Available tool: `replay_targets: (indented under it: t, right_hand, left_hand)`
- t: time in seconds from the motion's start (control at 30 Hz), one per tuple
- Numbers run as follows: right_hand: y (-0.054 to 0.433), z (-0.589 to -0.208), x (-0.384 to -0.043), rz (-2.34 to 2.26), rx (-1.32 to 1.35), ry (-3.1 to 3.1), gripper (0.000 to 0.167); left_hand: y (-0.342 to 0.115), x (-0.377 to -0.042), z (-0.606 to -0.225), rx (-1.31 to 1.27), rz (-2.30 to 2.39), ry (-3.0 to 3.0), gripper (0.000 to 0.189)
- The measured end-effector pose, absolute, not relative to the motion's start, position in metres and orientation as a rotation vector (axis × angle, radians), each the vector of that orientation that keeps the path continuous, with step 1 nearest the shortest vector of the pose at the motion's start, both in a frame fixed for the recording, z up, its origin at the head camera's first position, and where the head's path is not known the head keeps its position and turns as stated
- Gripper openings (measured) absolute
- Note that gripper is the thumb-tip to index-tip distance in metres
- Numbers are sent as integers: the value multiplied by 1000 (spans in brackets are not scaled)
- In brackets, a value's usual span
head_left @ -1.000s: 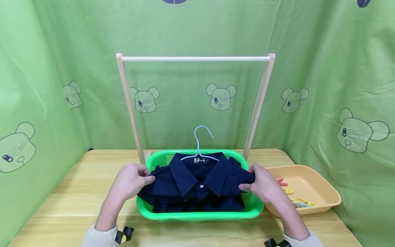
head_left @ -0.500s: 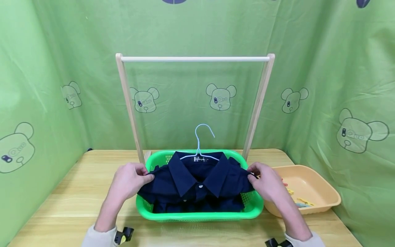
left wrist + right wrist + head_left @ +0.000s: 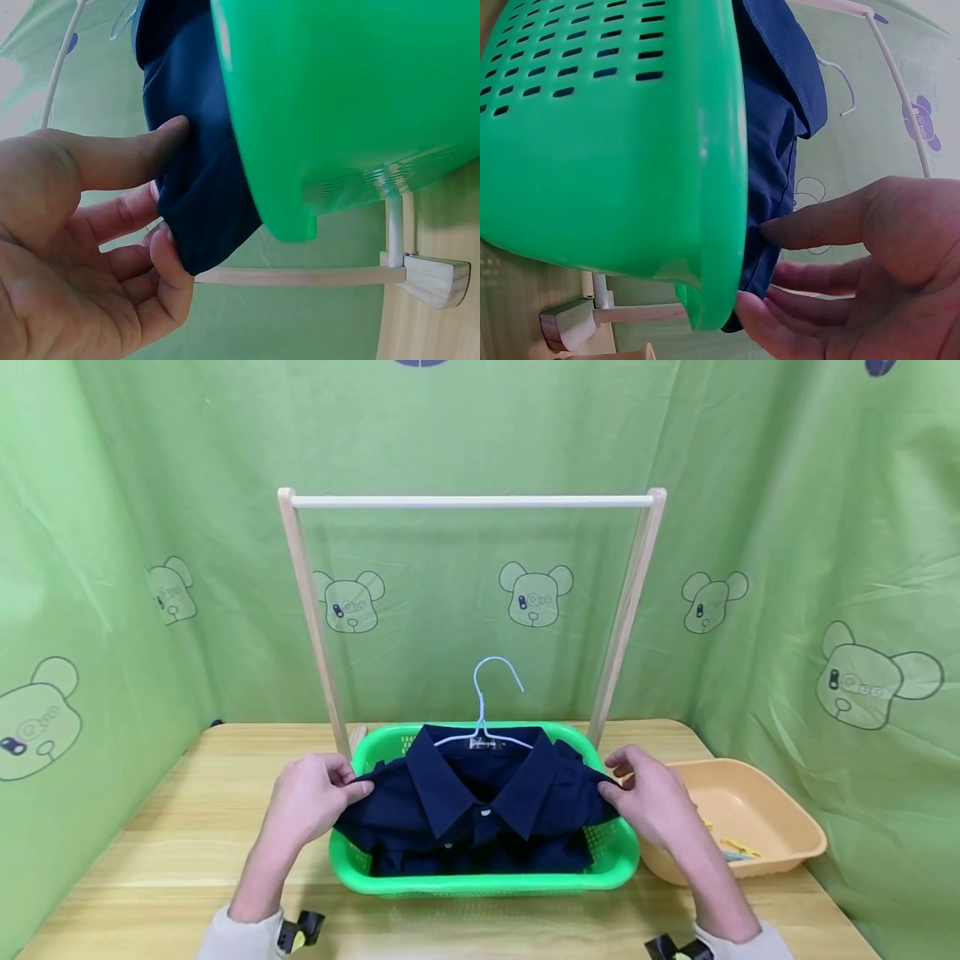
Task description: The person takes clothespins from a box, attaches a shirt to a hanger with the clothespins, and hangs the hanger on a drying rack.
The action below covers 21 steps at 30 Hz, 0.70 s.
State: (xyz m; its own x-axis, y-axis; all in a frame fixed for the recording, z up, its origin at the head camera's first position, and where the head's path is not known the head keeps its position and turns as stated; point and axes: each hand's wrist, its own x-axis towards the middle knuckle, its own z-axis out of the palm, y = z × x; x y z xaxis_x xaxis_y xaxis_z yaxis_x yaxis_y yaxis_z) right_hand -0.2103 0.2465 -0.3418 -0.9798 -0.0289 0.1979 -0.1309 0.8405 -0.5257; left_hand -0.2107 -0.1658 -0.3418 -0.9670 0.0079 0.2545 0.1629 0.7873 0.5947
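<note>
A dark navy collared shirt (image 3: 480,802) lies bunched in a green plastic basket (image 3: 480,885). Inside its collar sits a pale wire hanger (image 3: 480,697), the hook standing up above the fabric. My left hand (image 3: 307,797) pinches the shirt at its left shoulder, thumb on the front and fingers behind, as the left wrist view shows beside the basket rim. On the other side my right hand (image 3: 652,793) pinches the right shoulder edge between thumb and fingers, just over the basket's right rim. The hanger's arms are mostly hidden under the cloth.
Behind the basket stands a wooden rack with a white top rail (image 3: 472,502) and two slanting posts. An orange tray (image 3: 757,802) holding several coloured clips is at the right, partly behind my right forearm. Green curtain (image 3: 450,443) surrounds the wooden table (image 3: 172,835).
My right hand has shifted outward to the right and up, taking the shirt's shoulder edge by the fingertips. The collar and hanger have risen slightly. My left hand keeps its grip almost unmoved.
</note>
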Motion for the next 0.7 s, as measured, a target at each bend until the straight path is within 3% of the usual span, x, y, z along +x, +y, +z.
replay_targets:
  t: [0.33,0.7]
  right_hand:
    - [248,-343,-210,742,250,-2852,11]
    - [244,-343,-208,742,163,-2858,12]
  left_hand:
    - [-164,-213,-344,-77,-913,-2701,28]
    - [-164,-212,-343,-91,-914,-2671,29]
